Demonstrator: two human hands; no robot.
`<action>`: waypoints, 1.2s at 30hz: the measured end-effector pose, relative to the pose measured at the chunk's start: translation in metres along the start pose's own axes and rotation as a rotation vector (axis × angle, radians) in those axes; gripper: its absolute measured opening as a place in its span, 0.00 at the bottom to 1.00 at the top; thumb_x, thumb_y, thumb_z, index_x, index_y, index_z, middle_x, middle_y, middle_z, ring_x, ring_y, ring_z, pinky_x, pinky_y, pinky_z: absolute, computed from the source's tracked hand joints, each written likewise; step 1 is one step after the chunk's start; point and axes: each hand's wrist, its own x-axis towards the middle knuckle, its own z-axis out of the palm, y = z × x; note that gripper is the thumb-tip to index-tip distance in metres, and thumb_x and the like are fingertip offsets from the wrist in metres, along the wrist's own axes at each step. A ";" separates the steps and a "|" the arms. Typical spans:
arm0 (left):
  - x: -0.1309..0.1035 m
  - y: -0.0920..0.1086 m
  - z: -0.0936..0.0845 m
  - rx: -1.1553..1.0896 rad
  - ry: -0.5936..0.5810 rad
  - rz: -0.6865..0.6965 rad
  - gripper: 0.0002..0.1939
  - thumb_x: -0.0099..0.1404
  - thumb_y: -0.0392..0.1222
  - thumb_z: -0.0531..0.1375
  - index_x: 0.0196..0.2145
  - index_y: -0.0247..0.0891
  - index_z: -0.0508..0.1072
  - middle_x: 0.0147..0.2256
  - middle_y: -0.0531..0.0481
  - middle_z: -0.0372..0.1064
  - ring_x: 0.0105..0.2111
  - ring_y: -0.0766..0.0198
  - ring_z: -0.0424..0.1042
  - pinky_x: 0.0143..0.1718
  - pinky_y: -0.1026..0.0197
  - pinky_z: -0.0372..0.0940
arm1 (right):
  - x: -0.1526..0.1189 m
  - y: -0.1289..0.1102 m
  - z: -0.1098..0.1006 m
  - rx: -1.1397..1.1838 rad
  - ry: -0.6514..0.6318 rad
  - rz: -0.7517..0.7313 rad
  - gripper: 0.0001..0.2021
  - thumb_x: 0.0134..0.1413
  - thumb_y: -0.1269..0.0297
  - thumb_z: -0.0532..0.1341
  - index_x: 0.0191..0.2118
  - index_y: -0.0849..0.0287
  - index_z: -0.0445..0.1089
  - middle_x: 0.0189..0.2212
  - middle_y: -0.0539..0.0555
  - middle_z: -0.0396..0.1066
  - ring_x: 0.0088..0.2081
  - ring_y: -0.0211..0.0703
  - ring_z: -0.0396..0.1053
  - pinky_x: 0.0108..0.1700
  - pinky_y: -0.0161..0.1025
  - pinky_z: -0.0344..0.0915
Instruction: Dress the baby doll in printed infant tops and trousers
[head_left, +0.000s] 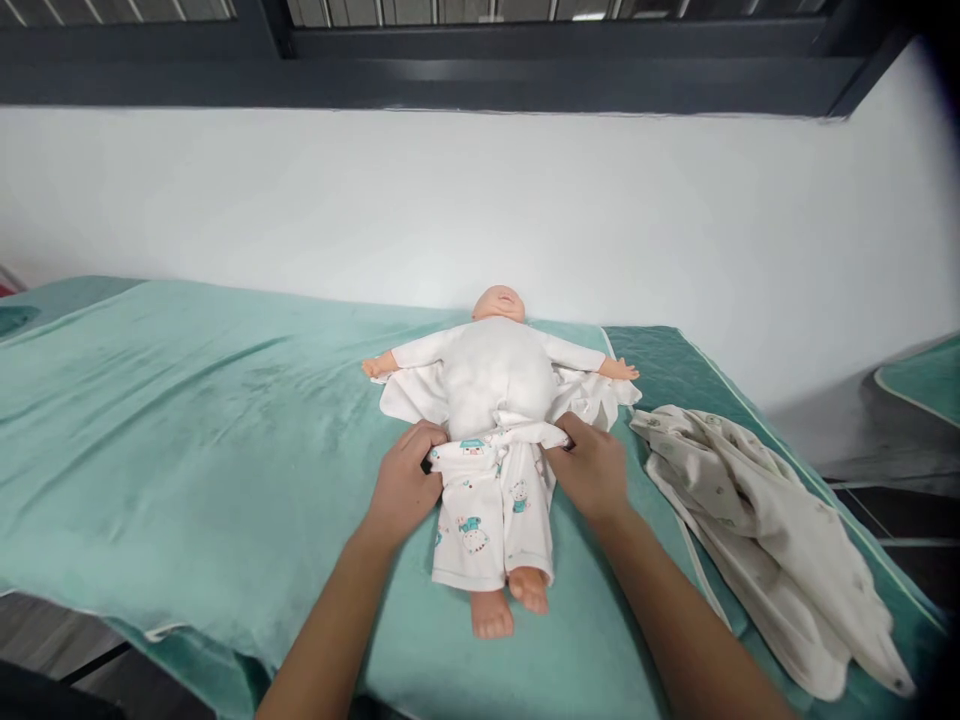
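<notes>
A baby doll (499,370) lies on its back, arms spread wide and its bare feet toward me. White pants (472,510) with small printed figures cover its legs. My left hand (407,475) is closed on the waistband at the left hip, and my right hand (592,465) pinches the same waistband at the right. Under the doll's torso and arms a white garment (412,393) is spread out. The doll's trunk is plain white cloth.
A green sheet (187,430) covers the bed. To the right lies a crumpled cream cloth (757,530) near the bed's edge. Behind the doll rises a white wall (450,200), with a dark metal frame (525,80) across the top.
</notes>
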 end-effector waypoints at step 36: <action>-0.033 0.011 0.002 -0.036 -0.047 0.027 0.14 0.49 0.25 0.51 0.32 0.39 0.66 0.35 0.51 0.67 0.36 0.62 0.64 0.36 0.61 0.57 | -0.036 -0.008 -0.012 0.445 -0.125 0.051 0.10 0.56 0.54 0.60 0.33 0.57 0.68 0.27 0.46 0.66 0.29 0.38 0.59 0.33 0.35 0.54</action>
